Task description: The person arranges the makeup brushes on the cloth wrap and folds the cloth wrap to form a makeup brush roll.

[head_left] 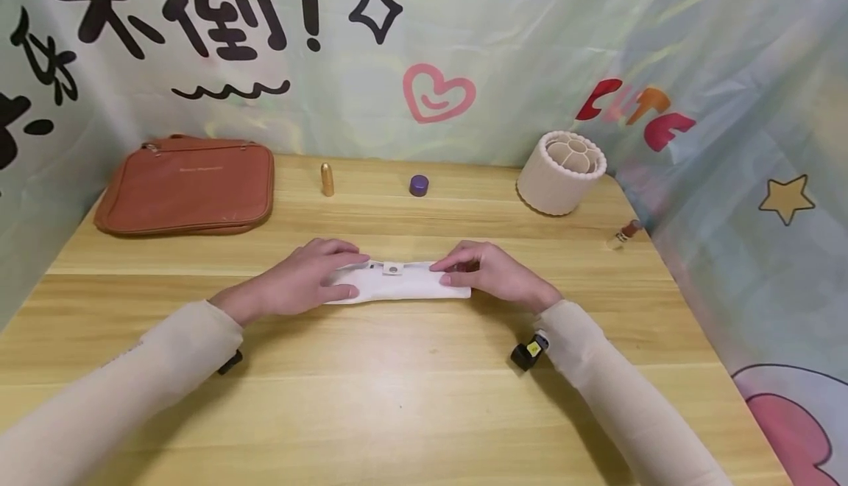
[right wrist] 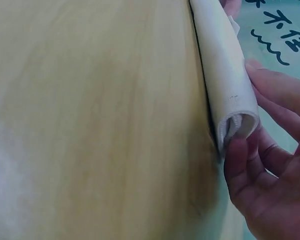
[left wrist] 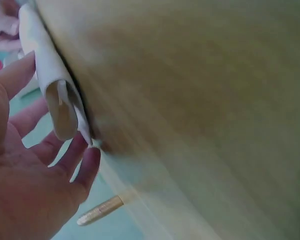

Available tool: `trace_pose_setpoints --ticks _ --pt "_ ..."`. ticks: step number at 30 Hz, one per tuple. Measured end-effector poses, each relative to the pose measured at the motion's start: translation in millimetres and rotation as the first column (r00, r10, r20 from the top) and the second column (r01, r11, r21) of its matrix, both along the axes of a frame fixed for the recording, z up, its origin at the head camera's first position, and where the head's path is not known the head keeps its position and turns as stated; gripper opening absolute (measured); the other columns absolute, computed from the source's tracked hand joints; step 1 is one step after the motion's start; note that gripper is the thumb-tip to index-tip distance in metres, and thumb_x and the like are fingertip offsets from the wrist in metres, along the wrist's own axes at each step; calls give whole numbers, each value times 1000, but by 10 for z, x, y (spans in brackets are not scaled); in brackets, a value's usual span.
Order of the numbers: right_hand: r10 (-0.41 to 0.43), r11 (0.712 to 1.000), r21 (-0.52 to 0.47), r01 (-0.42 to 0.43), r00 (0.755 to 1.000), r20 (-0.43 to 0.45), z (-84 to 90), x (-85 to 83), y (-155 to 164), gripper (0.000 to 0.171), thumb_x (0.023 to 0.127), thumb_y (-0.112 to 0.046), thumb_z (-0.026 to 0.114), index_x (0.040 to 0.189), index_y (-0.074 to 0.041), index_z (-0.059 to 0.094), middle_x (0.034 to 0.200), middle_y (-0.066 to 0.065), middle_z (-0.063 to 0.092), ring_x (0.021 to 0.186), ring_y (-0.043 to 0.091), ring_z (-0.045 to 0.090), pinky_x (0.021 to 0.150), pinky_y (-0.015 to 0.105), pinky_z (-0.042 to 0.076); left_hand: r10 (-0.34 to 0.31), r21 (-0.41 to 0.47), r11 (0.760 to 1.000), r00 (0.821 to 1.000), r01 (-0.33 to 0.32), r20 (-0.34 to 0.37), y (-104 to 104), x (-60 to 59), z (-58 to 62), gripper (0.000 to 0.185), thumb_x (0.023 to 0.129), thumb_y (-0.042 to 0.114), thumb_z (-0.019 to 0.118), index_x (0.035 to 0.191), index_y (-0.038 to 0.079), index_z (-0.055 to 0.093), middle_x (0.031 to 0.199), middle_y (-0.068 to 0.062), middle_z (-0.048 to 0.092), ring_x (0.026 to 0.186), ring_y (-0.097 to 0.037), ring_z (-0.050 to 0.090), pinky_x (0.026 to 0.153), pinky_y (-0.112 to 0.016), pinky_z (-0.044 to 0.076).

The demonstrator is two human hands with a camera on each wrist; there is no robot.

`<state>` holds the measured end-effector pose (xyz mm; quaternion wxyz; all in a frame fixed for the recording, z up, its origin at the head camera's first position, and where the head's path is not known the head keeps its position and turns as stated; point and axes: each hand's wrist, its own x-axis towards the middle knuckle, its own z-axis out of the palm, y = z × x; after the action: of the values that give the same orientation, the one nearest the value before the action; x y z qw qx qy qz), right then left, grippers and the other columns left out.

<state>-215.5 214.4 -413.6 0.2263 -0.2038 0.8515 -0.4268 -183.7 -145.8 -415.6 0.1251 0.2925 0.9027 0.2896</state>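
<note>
A long white rolled-up pouch lies across the middle of the table, with a small snap tab at its far edge. My left hand holds its left end, thumb on the near side and fingers along the far side. At the opposite end, my right hand grips it the same way, thumb against the near face. Both wrist views look into the ends: the roll shows a hollow fold on the left, and folded layers sit inside the roll on the right.
A brown zipped case lies at the back left. Along the back stand a gold bullet-shaped tube, a purple cap and a cream ribbed lampshade-like holder. A small brown-topped tube lies near the right edge. A printed curtain hangs behind.
</note>
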Motion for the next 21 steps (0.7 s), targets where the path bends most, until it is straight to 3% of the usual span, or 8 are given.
trace_pose_setpoints --ticks 6,8,12,15,17,21 --pt "73 997 23 -72 993 -90 65 33 -17 25 100 -20 82 125 -20 82 153 5 63 139 28 58 106 42 48 -5 -91 996 988 -9 -152 62 59 -18 60 102 33 79 155 11 62 145 -11 66 134 -35 56 112 -62 44" --pt "89 996 33 -86 992 -90 78 40 -16 25 101 -21 81 126 -21 80 152 3 65 134 27 59 103 39 47 -20 -102 995 982 1 -190 80 66 -24 57 102 32 79 152 11 65 139 -10 68 130 -34 57 109 -59 47" --pt "91 995 49 -87 992 -90 76 43 -13 23 103 -18 78 126 -23 78 133 -1 73 108 25 59 88 31 48 -62 -110 993 962 34 -264 89 71 -49 47 102 30 80 145 12 71 131 -7 69 122 -29 58 103 -53 50" --pt "89 995 55 -84 991 -102 69 45 -6 21 105 -17 75 125 -24 77 122 -4 74 99 23 58 82 29 49 -91 -120 991 954 59 -286 76 66 -68 51 101 38 80 144 13 71 133 -4 69 121 -27 58 102 -49 50" --pt "98 994 56 -92 988 -116 67 49 0 22 105 -17 75 126 -23 77 121 -3 73 98 24 57 82 31 48 -109 -140 988 953 71 -284 59 61 -79 61 98 47 81 148 15 69 136 -4 68 123 -26 57 102 -47 50" --pt "175 981 104 -161 974 -146 62 63 3 45 100 -25 82 144 -25 71 139 -4 70 116 20 60 99 38 49 -130 -181 980 952 82 -276 33 50 -84 74 94 53 83 154 15 63 140 -4 67 125 -25 58 100 -45 49"
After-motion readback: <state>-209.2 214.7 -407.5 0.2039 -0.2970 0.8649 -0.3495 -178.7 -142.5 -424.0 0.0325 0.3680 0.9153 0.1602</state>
